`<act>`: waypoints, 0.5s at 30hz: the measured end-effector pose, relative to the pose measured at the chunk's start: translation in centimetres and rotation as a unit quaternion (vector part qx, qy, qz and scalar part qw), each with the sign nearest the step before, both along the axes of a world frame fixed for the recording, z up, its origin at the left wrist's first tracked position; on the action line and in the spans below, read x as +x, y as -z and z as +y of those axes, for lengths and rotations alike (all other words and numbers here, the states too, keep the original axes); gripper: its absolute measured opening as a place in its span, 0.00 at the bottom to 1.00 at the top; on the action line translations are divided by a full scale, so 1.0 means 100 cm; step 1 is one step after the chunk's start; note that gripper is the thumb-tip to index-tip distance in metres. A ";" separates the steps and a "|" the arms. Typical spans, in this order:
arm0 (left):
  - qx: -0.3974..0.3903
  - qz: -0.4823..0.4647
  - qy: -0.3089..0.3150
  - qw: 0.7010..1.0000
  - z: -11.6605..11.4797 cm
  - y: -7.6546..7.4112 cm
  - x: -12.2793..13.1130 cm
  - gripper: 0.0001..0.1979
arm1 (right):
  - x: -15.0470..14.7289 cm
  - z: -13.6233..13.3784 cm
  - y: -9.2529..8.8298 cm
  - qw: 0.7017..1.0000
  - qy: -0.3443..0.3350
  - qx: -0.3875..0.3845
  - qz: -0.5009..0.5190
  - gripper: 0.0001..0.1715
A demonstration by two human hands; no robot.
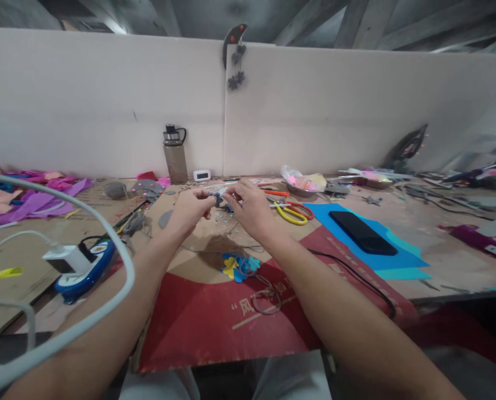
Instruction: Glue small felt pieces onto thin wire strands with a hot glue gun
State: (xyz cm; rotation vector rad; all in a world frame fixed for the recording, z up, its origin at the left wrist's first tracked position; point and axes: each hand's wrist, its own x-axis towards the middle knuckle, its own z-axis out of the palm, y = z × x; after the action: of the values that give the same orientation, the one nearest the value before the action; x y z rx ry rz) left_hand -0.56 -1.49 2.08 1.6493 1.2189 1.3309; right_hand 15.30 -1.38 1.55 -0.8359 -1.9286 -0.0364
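My left hand (193, 209) and my right hand (248, 206) meet above the middle of the work surface, fingers closed in a pinch. Between the fingertips is a small dark grey piece (218, 200), perhaps a felt flower; its exact shape is partly hidden. My left fingers grip its left side, and my right fingers close on its right side. Below the hands lie blue, yellow and light blue flower cut-outs (240, 268), with thin grey cord (268, 300) looped over and beside them on the red cardboard (214, 333).
Yellow-handled scissors (292, 215) and red-handled scissors (304, 211) lie right of my hands. A black phone (362, 232) rests on blue sheets (410, 254). On the left are a blue power strip (85, 272) and a white cable (125, 261). A bottle (175, 158) stands behind.
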 end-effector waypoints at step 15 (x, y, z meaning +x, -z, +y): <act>-0.026 -0.029 0.056 0.998 -0.001 0.000 0.005 0.07 | -0.004 -0.001 -0.001 0.993 0.092 -0.049 -0.049 0.15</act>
State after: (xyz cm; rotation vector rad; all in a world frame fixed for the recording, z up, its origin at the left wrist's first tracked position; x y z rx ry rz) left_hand -0.09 -1.62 2.09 1.6075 1.1022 1.2591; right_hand 14.93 -1.50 1.61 -1.0946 -1.9518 -0.0970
